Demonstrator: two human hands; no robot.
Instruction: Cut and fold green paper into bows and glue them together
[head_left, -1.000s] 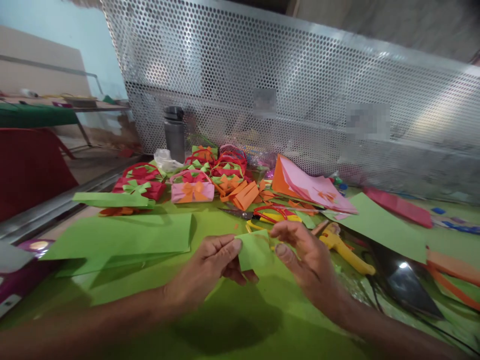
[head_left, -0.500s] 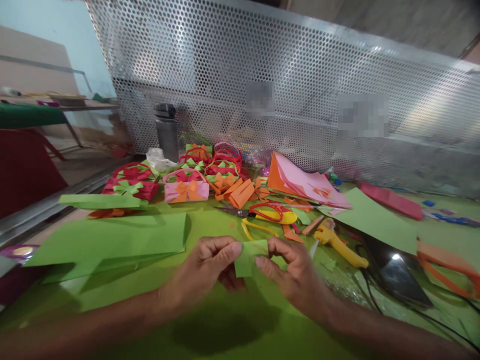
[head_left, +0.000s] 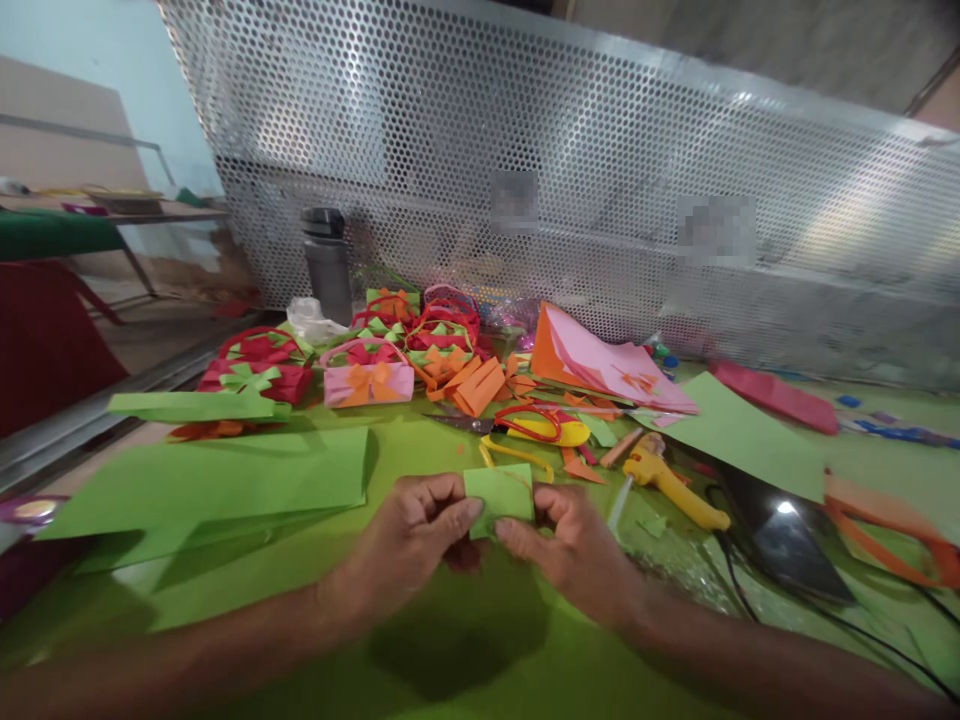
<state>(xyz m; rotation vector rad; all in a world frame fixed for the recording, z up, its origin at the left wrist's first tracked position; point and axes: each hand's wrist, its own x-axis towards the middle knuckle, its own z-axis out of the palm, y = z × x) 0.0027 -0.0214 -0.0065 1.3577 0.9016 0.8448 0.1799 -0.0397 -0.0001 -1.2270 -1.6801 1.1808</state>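
Note:
Both hands meet over the green table and pinch one small piece of green paper. My left hand grips its left edge between thumb and curled fingers. My right hand grips its right edge and lower corner the same way. The paper is held just above the tabletop, folded to a small rectangle.
Folded green sheets lie to the left. Several paper baskets and orange and pink sheets crowd the back. Scissors and a yellow glue gun lie close behind the hands. A perforated metal screen and grey bottle stand behind.
The hands have drawn closer together and slightly nearer to me, and the green paper between them looks folded smaller. The view has shifted a little to the right.

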